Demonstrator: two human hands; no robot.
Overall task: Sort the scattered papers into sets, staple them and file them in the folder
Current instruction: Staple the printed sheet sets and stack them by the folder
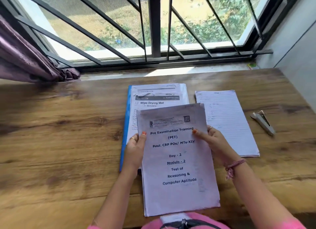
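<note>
Obs: both hands hold one paper set, titled "Pre Examination Training", raised above the desk. Left hand grips its left edge, thumb on the front; right hand grips the right edge the same way.

Step, as I judge it: set gathered, being squared or carried toward filing. Whether it is stapled, cannot tell. If not, the next move calls for freeing the right hand to reach the stapler, well off to its right.

Count: 1 blue folder beyond the left hand, with 1 printed set on it; 1 lined set just beyond the right hand; 1 stapler; 1 set in hand
</note>
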